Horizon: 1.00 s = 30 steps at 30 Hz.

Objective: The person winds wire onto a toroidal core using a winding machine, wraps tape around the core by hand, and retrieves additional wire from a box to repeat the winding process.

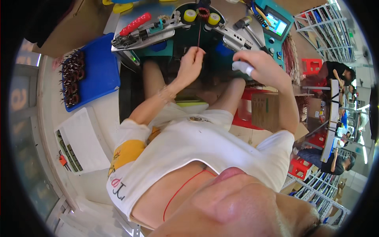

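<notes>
My left hand [191,66] is closed in a pinch on a thin copper-coloured wire [199,36], which runs up to a wound ring coil [203,14]. That coil sits between yellow rollers [190,15] at the top of a green winding machine [158,53]. My right hand [263,68] is raised near the machine's right arm [236,38], its fingers curled. A pale grey-white piece [242,67] shows at those fingers; whether it is held or wrapped round them I cannot tell.
A hammer [249,29] lies on the right side, beside a control box with a lit screen [277,24]. To the left, a blue tray [98,75] holds several wound coils [72,79]. Cardboard boxes [265,111] stand lower right. Other people [333,162] sit further right.
</notes>
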{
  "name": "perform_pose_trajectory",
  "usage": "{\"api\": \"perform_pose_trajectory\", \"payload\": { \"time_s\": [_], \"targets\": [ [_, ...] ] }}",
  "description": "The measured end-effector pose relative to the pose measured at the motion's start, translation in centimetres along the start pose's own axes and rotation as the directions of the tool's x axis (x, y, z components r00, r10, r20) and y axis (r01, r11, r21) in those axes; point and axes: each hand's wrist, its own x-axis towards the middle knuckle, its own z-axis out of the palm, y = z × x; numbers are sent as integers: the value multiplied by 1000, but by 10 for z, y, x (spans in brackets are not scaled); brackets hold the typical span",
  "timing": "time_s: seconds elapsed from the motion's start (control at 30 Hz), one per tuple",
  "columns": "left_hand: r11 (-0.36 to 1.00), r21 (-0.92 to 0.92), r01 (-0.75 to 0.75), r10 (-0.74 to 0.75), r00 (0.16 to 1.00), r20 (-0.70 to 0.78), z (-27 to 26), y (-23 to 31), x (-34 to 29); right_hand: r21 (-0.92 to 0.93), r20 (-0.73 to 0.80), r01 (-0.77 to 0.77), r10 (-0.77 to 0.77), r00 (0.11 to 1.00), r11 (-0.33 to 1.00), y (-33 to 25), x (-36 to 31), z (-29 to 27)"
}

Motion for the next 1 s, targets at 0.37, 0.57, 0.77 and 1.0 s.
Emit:
{"api": "perform_pose_trajectory", "payload": {
  "time_s": [0.37, 0.57, 0.77, 1.0],
  "targets": [
    [400, -449, 799, -68, 515, 854, -83, 114, 165, 325, -232, -293, 376, 897, 899, -36, 109, -43],
    [458, 677, -576, 730, 678, 82, -83, 108, 111, 532, -199, -47, 179, 963, 846, -19, 163, -41],
    [505, 715, -483, 624, 777, 84, -53, 68, 125, 597, 9, -276, 339, 941, 753, 48, 220, -54],
    [583, 611, -535, 715, 696, -72, -40, 59, 105, 80, 247, 343, -352, 903, 936, 115, 218, -81]
  ]
}}
